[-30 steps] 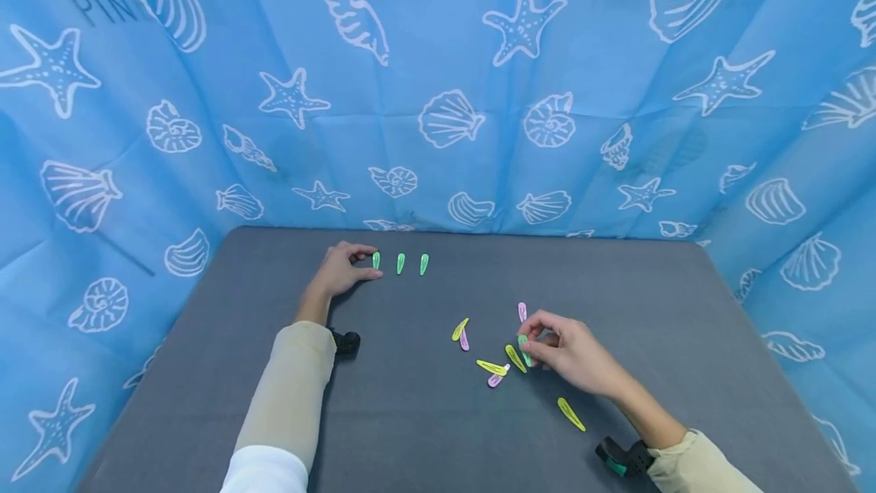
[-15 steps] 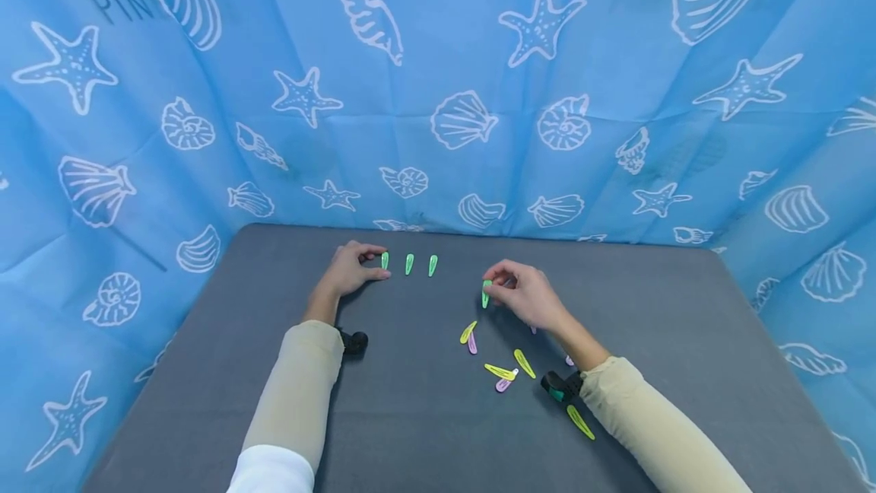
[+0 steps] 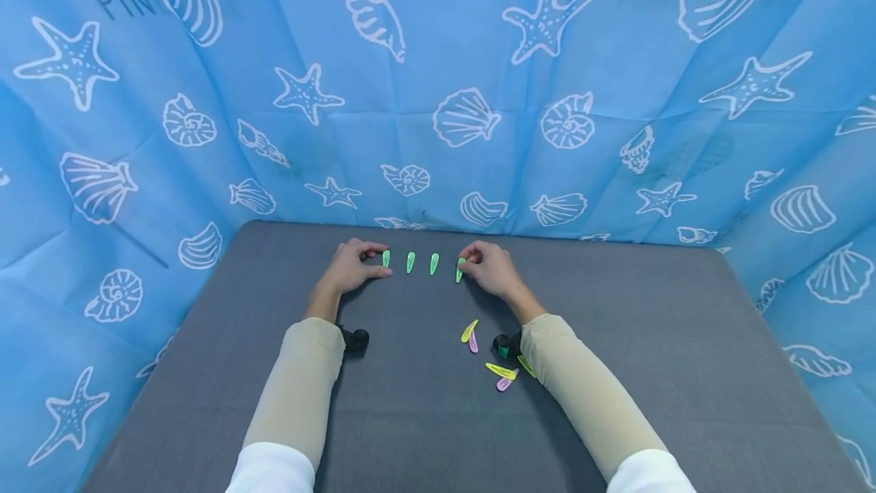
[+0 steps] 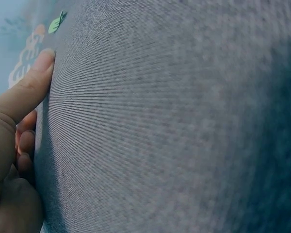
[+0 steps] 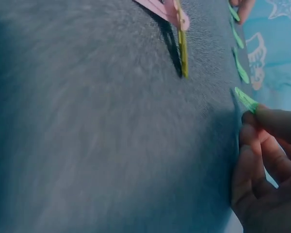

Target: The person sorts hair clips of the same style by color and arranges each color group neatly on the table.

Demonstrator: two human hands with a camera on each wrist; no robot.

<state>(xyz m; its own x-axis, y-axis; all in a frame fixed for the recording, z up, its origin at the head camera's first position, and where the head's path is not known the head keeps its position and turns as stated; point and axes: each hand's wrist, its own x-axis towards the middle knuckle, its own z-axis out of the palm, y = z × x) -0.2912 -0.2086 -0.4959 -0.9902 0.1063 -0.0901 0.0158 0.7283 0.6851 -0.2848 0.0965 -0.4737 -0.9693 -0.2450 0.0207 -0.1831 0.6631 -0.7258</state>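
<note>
Several green snap hair clips form a row near the table's back edge in the head view. My left hand (image 3: 347, 266) has its index finger and thumb at the two ends of the leftmost green hair clip (image 3: 386, 259). Two more green clips, one (image 3: 411, 262) and another (image 3: 434, 264), lie between the hands. My right hand (image 3: 494, 272) pinches a fourth-place green hair clip (image 3: 459, 274) at the row's right end; its free tip (image 5: 243, 98) points down to the cloth in the right wrist view. The left wrist view shows the thumb (image 4: 33, 82), with its clip hidden.
Nearer the front lie a yellow clip (image 3: 469, 331) crossing a pink clip (image 3: 474, 343), and another yellow clip (image 3: 501, 371) over a pink one (image 3: 504, 384). A further yellow clip (image 3: 525, 366) is partly under the right wrist. A blue shell-print curtain (image 3: 438, 97) borders the grey table (image 3: 411, 432).
My right hand has carried a green hair clip from the scattered clips up and left to the row's right end. The left hand has stayed at the leftmost clip.
</note>
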